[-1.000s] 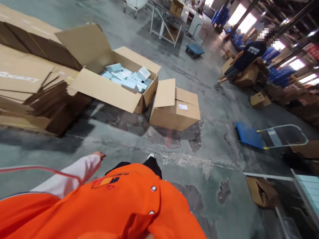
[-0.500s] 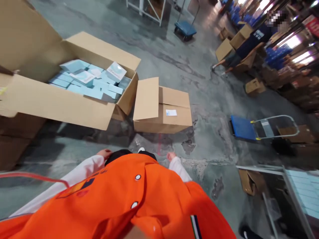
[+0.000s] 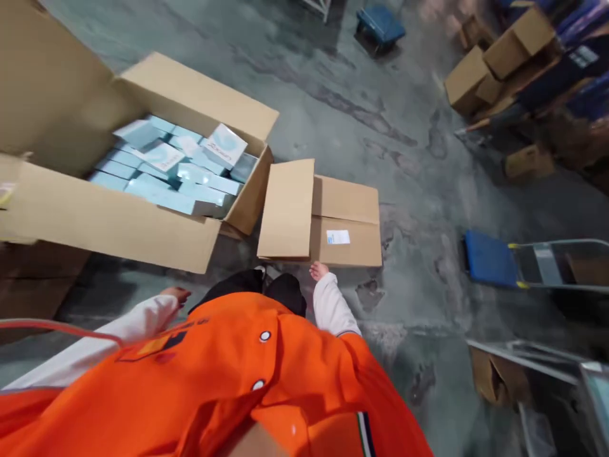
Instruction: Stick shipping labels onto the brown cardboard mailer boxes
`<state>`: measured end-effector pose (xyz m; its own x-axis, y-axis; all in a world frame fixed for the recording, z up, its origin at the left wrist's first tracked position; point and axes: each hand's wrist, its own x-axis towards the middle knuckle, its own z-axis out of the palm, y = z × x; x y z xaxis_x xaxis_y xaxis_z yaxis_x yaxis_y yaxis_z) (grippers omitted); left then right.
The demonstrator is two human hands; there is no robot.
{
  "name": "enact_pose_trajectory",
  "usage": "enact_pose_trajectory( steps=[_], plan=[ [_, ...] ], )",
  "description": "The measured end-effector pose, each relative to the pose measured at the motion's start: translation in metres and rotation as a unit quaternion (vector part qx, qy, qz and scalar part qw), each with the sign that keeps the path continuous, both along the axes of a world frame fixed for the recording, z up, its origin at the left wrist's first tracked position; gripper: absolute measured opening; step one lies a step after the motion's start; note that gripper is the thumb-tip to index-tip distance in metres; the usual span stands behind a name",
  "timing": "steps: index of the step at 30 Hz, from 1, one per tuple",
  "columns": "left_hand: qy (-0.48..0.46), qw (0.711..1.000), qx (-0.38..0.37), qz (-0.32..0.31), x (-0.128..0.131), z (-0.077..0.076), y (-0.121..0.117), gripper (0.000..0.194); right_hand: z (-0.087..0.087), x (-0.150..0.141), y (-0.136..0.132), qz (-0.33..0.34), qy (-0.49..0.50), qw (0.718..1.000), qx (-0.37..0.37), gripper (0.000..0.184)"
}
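My right hand is at the near edge of a small cardboard carton. Its fingers are loosely bent and apart, with nothing in them; whether they touch the carton I cannot tell. One flap of this carton stands raised, and a white label is on its top. Beside my legs hangs my left hand, empty, fingers loosely apart. A large open carton stands at the left, filled with several pale blue boxes; a few lie loose and tilted on top.
A blue platform trolley with a metal handle stands at the right. Another blue cart is at the back. Brown cartons are piled at the upper right, near a blurred person. A metal frame is at the lower right.
My view has tipped down toward the cartons. My right hand has moved forward to the small carton's near edge. My left hand has shifted slightly left, away from my leg.
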<state>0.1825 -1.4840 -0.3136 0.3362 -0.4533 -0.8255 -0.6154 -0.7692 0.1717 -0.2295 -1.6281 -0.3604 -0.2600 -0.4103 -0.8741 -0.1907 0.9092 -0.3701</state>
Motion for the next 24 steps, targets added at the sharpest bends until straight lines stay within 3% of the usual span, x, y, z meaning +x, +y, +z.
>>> enact_pose_trajectory(
  steps=[3, 6, 9, 12, 15, 19, 22, 24],
  plan=[
    [0.011, 0.999, 0.018, 0.03, 0.003, -0.005, -0.042, 0.024, -0.003, 0.012, -0.025, 0.048, -0.003, 0.998, -0.028, 0.016],
    [0.032, 0.999, -0.018, 0.034, -0.023, -0.011, -0.083, 0.033, -0.005, 0.024, -0.051, 0.13, -0.038, 0.989, -0.068, 0.03],
    [0.046, 0.994, -0.092, 0.02, -0.084, -0.013, -0.118, 0.058, -0.007, 0.036, -0.071, 0.238, -0.084, 0.963, -0.097, 0.04],
    [0.018, 0.976, -0.208, -0.065, -0.156, -0.007, -0.149, 0.087, -0.01, 0.048, -0.087, 0.355, -0.123, 0.92, -0.113, 0.039],
    [-0.031, 0.962, -0.246, -0.115, -0.206, 0.001, -0.175, 0.095, -0.016, 0.047, -0.113, 0.449, -0.122, 0.876, -0.123, 0.044],
    [-0.077, 0.948, -0.264, -0.162, -0.221, 0.007, -0.191, 0.08, -0.034, -0.003, -0.16, 0.5, 0.04, 0.854, -0.135, 0.073],
    [-0.116, 0.915, -0.324, -0.208, -0.215, 0.015, -0.188, 0.063, -0.048, -0.062, -0.182, 0.517, 0.156, 0.834, -0.115, 0.078],
    [-0.144, 0.913, -0.317, -0.215, -0.208, 0.022, -0.185, 0.056, -0.057, -0.094, -0.186, 0.54, 0.183, 0.815, -0.103, 0.078]
  ],
)
